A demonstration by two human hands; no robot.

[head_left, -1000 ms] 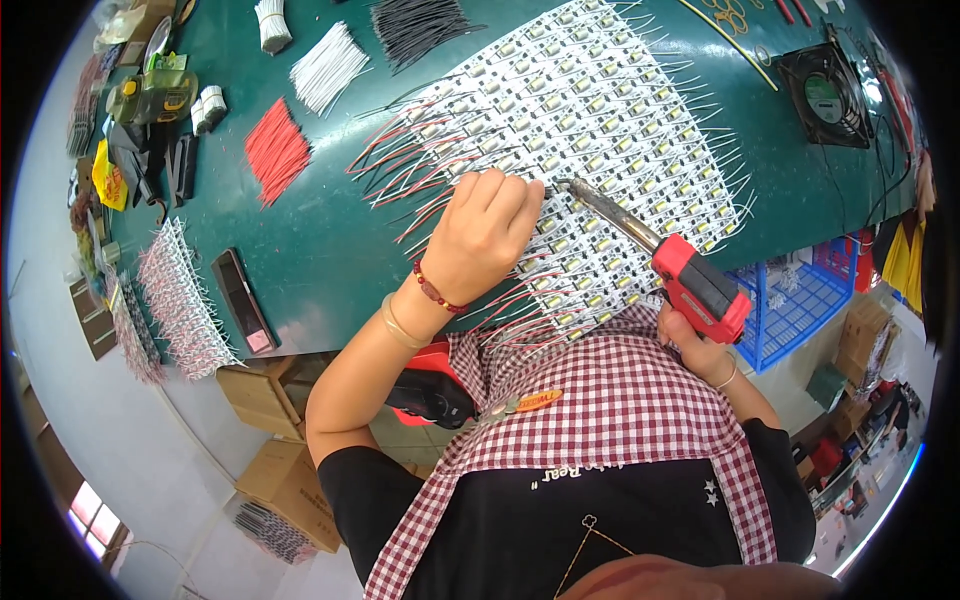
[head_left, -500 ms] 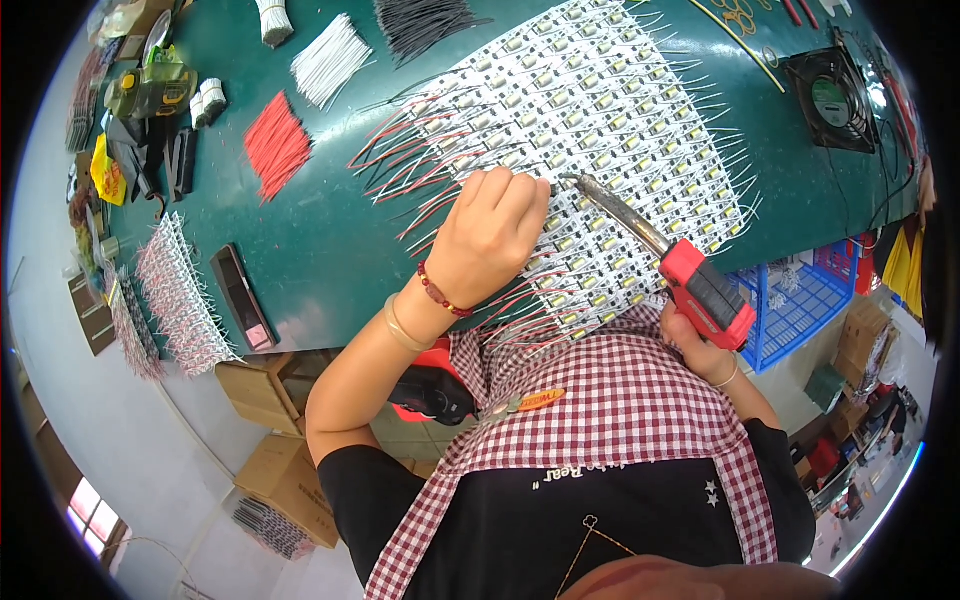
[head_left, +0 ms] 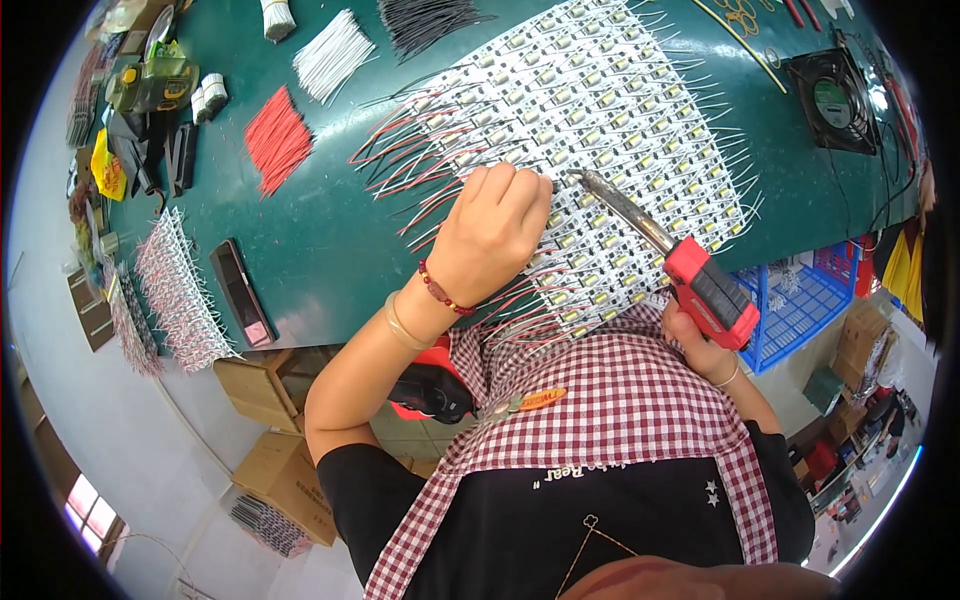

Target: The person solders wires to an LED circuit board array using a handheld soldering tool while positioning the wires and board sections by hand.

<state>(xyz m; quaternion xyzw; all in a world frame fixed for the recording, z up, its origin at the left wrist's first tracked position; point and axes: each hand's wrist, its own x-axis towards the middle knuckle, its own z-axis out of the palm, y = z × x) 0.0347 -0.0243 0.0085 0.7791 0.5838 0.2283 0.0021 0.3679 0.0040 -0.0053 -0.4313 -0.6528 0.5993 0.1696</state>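
Observation:
A white panel of small circuit boards [head_left: 600,130] lies on the table, each board bearing a yellowish LED chip. Red, black and white wires stick out along its left edge, thin white ones along its right. My left hand [head_left: 500,225] rests over the panel's left-middle part, fingers closed in a pinch; the fingertips hide whatever is between them. In my right hand [head_left: 688,335] is a soldering iron [head_left: 708,290] with a red and black handle. Its dark tip points left, close to my left fingertips and just above the boards.
Bundles of red wires [head_left: 278,142], white wires [head_left: 335,55] and black wires [head_left: 425,22] lie on the green table [head_left: 330,215]. A black fan [head_left: 832,100] stands at the right. Beside the table's right front edge is a blue crate [head_left: 800,310]. Cardboard boxes [head_left: 285,480] stand below left.
The soldering iron's tip has shifted very slightly to the right, away from my left fingertips. My left hand has hardly moved.

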